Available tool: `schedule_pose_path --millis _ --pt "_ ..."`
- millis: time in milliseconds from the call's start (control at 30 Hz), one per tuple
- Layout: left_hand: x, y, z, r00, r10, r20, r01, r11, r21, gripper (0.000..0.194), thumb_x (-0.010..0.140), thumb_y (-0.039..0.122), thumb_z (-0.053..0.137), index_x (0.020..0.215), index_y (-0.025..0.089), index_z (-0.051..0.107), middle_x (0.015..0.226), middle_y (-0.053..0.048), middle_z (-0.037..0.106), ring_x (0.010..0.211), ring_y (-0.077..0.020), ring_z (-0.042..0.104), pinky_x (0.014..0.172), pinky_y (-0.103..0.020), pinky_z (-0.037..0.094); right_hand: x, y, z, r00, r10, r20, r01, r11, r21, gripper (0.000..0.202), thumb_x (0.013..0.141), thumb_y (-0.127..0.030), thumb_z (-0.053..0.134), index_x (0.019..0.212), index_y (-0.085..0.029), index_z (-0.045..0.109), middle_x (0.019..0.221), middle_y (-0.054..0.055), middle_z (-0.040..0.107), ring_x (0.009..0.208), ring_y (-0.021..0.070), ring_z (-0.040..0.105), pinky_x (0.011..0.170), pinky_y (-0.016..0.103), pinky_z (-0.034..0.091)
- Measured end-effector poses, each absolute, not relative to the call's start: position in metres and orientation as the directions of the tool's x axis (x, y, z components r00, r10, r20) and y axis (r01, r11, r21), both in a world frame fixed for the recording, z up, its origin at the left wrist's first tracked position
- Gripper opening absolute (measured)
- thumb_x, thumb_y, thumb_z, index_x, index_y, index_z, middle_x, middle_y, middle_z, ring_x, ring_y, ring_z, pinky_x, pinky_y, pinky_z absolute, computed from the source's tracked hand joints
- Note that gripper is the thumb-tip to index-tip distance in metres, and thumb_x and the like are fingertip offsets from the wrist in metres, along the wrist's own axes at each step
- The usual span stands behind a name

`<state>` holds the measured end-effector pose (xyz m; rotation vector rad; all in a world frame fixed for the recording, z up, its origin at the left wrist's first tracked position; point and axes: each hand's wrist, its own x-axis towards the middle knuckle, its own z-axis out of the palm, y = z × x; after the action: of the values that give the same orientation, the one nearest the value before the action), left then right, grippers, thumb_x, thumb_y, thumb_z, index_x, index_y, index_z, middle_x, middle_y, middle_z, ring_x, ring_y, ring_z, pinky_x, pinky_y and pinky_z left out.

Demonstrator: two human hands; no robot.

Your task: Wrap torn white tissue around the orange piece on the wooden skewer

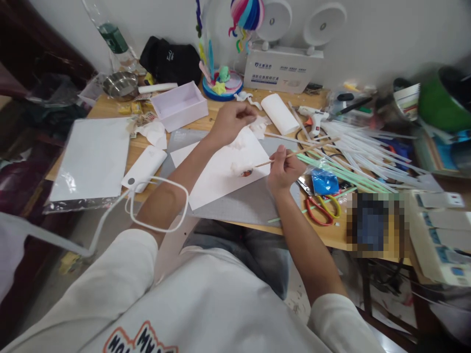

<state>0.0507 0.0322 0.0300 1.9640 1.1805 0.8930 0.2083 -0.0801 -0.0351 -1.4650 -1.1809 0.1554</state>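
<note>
A thin wooden stick (pixel 263 164) is gripped in my right hand (pixel 285 169), its lower end slanting down to the left. That end reaches a small whitish tuft with orange and dark marks (pixel 246 172) on a white sheet of paper (pixel 209 181). Over the sheet's far side is my left hand (pixel 233 122), fingers curled and tips together; what they hold, if anything, I cannot make out. Fluffy white material (pixel 239 139) lies just below this hand, and crumpled tissue (pixel 259 126) is beside it. Beneath the sheet is a grey cutting mat (pixel 253 208).
Scissors (pixel 320 211), a glue gun (pixel 312 117) and many white and green sticks (pixel 368 147) lie on the right. A white power bank (pixel 144 166) is on the left; its cable (pixel 160 229) loops over my left forearm. Behind stand a lilac box (pixel 180 108) and paper roll (pixel 279 113).
</note>
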Motion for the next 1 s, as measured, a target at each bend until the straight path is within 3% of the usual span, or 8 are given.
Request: schedule_pose_path --millis 67,133,267,400,533,733,1000 --pt "0.030 -0.008 0.036 0.419 0.890 0.182 0.351 -0.343 0.871 0.011 0.085 0.023 0.069 0.090 0.015 0.075 0.094 -0.006 0.078 0.092 -0.0205 0.070 0.089 -0.036 0.055 0.209 -0.080 -0.035 0.503 0.695 0.515 0.533 0.219 -0.817 0.061 0.099 -0.064 0.038 0.061 -0.021 0.060 0.050 -0.003 0.049 0.050 0.0104 0.049 0.058 0.029 0.038" --pt "0.016 -0.048 0.034 0.574 0.819 0.008 0.325 -0.237 0.915 0.012 0.084 0.025 0.070 0.088 0.017 0.077 0.090 -0.005 0.079 0.088 -0.0193 0.072 0.086 -0.033 0.056 0.208 -0.080 -0.036 0.504 0.686 0.524 0.518 0.245 -0.819 0.060 0.099 -0.063 0.040 0.061 -0.021 0.060 0.050 -0.003 0.049 0.050 0.0103 0.050 0.058 0.029 0.038" --pt "0.011 -0.099 0.007 0.639 0.746 -0.188 0.444 -0.158 0.882 0.012 0.085 0.022 0.068 0.087 0.023 0.079 0.091 0.000 0.080 0.089 -0.0190 0.073 0.090 -0.032 0.056 0.206 -0.081 -0.037 0.473 0.698 0.538 0.532 0.261 -0.806 0.058 0.099 -0.060 0.042 0.061 -0.020 0.060 0.048 -0.003 0.048 0.049 0.0097 0.048 0.058 0.029 0.036" --pt "0.021 -0.105 -0.020 0.579 0.810 -0.095 0.540 -0.293 0.789 0.022 0.089 0.017 0.061 0.095 0.026 0.080 0.106 -0.001 0.079 0.102 -0.0205 0.072 0.100 -0.034 0.053 0.205 -0.082 -0.036 0.443 0.734 0.515 0.559 0.224 -0.799 0.061 0.100 -0.061 0.040 0.059 -0.020 0.060 0.046 -0.003 0.045 0.048 0.0092 0.045 0.056 0.029 0.033" --pt "0.024 -0.096 -0.028 0.526 0.850 0.033 0.582 -0.389 0.714 0.021 0.094 0.021 0.061 0.100 0.024 0.080 0.113 -0.005 0.076 0.106 -0.0213 0.070 0.100 -0.033 0.052 0.204 -0.083 -0.036 0.406 0.740 0.536 0.576 0.248 -0.779 0.062 0.099 -0.062 0.040 0.058 -0.020 0.060 0.047 -0.003 0.047 0.049 0.0087 0.043 0.056 0.029 0.031" --pt "0.022 -0.088 -0.034 0.437 0.891 0.125 0.580 -0.385 0.718 0.022 0.096 0.024 0.061 0.105 0.022 0.081 0.103 -0.007 0.075 0.097 -0.0201 0.070 0.091 -0.032 0.053 0.203 -0.087 -0.035 0.318 0.752 0.577 0.607 0.306 -0.733 0.063 0.100 -0.061 0.039 0.055 -0.020 0.056 0.047 -0.002 0.049 0.046 0.0078 0.042 0.055 0.029 0.031" --pt "0.026 -0.084 -0.041 0.375 0.919 0.118 0.586 -0.333 0.739 0.019 0.093 0.024 0.063 0.099 0.020 0.081 0.098 -0.006 0.077 0.089 -0.0193 0.070 0.085 -0.032 0.054 0.200 -0.091 -0.033 0.096 0.782 0.616 0.660 0.413 -0.628 0.058 0.101 -0.053 0.042 0.053 -0.021 0.051 0.046 -0.002 0.047 0.046 0.0085 0.043 0.053 0.030 0.030"
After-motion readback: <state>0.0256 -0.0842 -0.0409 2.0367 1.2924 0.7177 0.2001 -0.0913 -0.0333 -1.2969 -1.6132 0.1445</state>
